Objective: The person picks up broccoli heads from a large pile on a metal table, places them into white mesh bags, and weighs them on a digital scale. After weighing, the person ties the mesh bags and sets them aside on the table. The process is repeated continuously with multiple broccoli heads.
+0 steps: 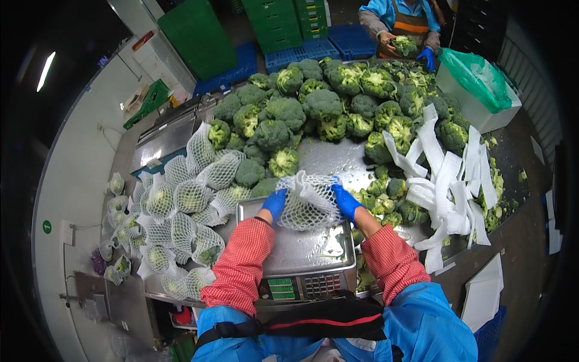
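Note:
My left hand [275, 203], in a blue glove, grips one side of a white foam mesh sleeve [310, 208]. My gloved right hand [345, 202] has hold of its other side, near the rim. The sleeve is spread between them over the metal pan [289, 260] of a digital scale [282, 289]; whether anything sits inside it I cannot tell. To the left lie several broccoli heads in foam sleeves [158, 199]. Bare broccoli heads [285, 113] are heaped beyond the pan. Flat, unfilled foam sleeves [448, 181] lie strewn at the right, beside small broccoli pieces [384, 203].
Across the metal table [334, 158], a person [402, 27] holds a broccoli head. A white box [479, 99] with a green plastic liner stands at the far right corner. Green crates [273, 22] and blue pallets [294, 56] are behind. A white wall [77, 167] runs along the left.

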### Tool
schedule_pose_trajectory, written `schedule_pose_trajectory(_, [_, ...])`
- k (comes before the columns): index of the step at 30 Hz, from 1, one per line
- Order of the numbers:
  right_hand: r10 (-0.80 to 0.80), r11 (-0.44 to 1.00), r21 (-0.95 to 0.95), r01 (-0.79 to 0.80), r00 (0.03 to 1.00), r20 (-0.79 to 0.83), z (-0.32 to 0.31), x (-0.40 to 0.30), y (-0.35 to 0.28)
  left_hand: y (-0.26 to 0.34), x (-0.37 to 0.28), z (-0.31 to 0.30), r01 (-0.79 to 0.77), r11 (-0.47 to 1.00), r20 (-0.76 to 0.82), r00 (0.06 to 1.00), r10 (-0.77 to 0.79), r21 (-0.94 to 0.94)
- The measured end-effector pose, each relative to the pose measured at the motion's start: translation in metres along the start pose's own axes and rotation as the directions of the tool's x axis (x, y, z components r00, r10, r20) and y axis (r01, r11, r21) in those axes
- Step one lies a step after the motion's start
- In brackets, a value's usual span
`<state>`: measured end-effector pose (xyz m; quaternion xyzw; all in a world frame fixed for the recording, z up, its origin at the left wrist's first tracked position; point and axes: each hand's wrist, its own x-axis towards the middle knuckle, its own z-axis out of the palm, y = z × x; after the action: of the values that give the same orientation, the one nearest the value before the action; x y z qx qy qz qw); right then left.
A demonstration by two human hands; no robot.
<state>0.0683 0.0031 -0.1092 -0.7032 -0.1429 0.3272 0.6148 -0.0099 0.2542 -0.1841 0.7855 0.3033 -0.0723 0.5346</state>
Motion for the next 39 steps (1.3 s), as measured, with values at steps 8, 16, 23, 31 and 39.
schedule_pose_trajectory(8, [-0.028, 0.995, 0.095, 0.024, 0.999, 0.037, -0.026, -0.040, 0.004, 0.079, -0.138, 0.024, 0.233, 0.655, 0.432, 0.888, 0.159, -0.719])
schedule_pose_trajectory(16, [0.106, 0.618, 0.657, -0.432, 0.874, 0.475, -0.001, -0.048, -0.014, 0.085, -0.172, 0.041, 0.358, 0.116, 0.375, 0.904, 0.206, -0.927])
schedule_pose_trajectory(23, [-0.166, 0.982, 0.152, 0.113, 0.899, 0.405, 0.043, -0.019, 0.029, 0.052, -0.165, -0.005, 0.342, 0.041, 0.335, 0.878, 0.342, -0.939])
schedule_pose_trajectory(31, [-0.578, 0.343, -0.928, 0.147, 0.812, -0.085, -0.049, 0.077, -0.081, 0.030, -0.117, -0.210, -0.563, 0.452, -0.412, 0.822, 0.392, -0.692])
schedule_pose_trajectory(39, [-0.759, -0.052, -0.985, -0.163, 0.647, -0.067, -0.079, 0.226, -0.088, 0.048, -0.090, -0.268, -0.612, -0.130, -0.551, 0.770, -0.322, -0.780])
